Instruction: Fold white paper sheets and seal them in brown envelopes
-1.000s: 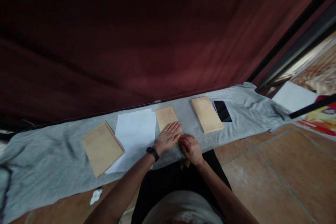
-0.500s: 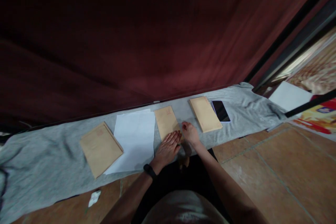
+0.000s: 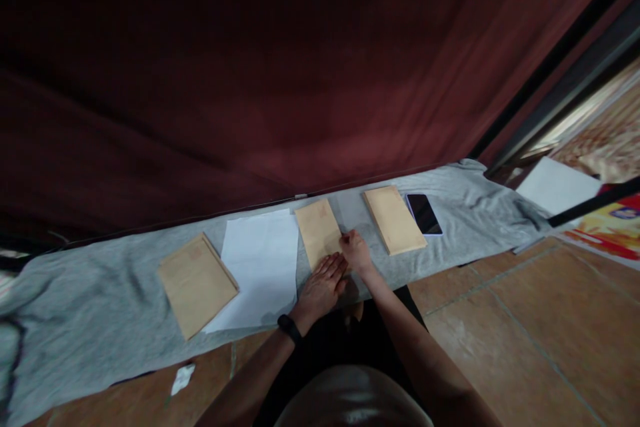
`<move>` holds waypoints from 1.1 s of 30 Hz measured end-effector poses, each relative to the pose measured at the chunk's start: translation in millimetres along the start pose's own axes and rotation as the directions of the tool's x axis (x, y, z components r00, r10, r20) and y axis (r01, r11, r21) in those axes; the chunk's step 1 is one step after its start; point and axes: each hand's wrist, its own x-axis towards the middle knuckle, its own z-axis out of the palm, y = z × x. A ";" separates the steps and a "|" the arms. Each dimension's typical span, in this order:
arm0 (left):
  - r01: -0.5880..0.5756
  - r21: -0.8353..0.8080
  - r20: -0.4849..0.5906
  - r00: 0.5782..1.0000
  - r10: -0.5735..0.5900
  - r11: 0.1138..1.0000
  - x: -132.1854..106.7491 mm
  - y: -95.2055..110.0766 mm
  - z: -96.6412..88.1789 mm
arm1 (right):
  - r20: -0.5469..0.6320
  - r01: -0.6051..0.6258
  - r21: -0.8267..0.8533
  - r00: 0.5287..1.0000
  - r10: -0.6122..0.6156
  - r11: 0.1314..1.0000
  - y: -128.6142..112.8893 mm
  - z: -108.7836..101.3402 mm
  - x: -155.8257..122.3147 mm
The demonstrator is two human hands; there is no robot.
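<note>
A tan paper envelope (image 3: 319,227) with a small reddish print lies on the grey cloth in front of me. My left hand (image 3: 323,285) rests flat on its near end, fingers stretched out, a black band on the wrist. At the envelope's right edge is my right hand (image 3: 356,252), its fingers curled closed and touching that edge. Whether anything sits inside those fingers is hidden. To the left, white paper sheets (image 3: 263,253) lie partly under a stack of tan envelopes (image 3: 197,287). Another stack of envelopes (image 3: 395,219) lies to the right.
A phone (image 3: 424,215) lies just right of the right-hand stack. The grey cloth (image 3: 90,307) covers a long narrow surface, with a dark red curtain (image 3: 300,80) behind it. A crumpled white scrap (image 3: 183,379) is on the tiled floor (image 3: 500,340).
My right hand has moved slightly left, onto the right edge of the middle envelope. My left hand stays flat on it. The whole view has shifted a little.
</note>
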 end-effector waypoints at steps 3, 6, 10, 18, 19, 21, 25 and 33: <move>-0.003 -0.003 0.009 1.000 0.003 1.000 0.4 2.2 -4.9 | -0.002 0.025 0.050 1.000 -0.025 0.998 5.3 -1.8 -1.7; -0.027 -0.009 0.033 0.999 0.027 1.000 -0.1 6.4 -8.0 | -0.012 0.037 0.079 0.999 -0.036 0.996 14.4 -7.8 -2.8; -0.089 -0.018 0.044 0.995 0.090 0.996 -2.1 15.5 -6.6 | -0.041 0.022 0.072 0.999 -0.019 0.997 31.6 -20.2 -2.9; -0.119 -0.016 0.020 0.993 0.120 0.993 -11.1 20.5 -8.5 | -0.111 0.087 -0.050 0.989 -0.092 0.995 43.3 -30.8 -7.6; -0.115 -0.020 0.014 0.993 0.115 0.993 -12.9 20.4 -9.4 | -0.123 0.143 -0.072 0.981 -0.152 0.987 41.8 -31.0 -5.8; -0.100 -0.032 0.007 0.995 0.100 0.994 -15.7 20.7 -10.7 | -0.090 0.294 -0.089 0.949 -0.302 0.952 37.0 -30.3 0.9; -0.075 -0.068 0.008 0.997 0.075 0.995 -17.4 22.2 -10.6 | 0.127 0.562 -0.068 0.824 -0.552 0.824 20.8 -20.8 21.6; -0.066 -0.097 0.022 0.997 0.068 0.993 -18.7 22.3 -10.1 | 0.319 0.679 -0.201 0.727 -0.608 0.707 -5.5 3.9 64.5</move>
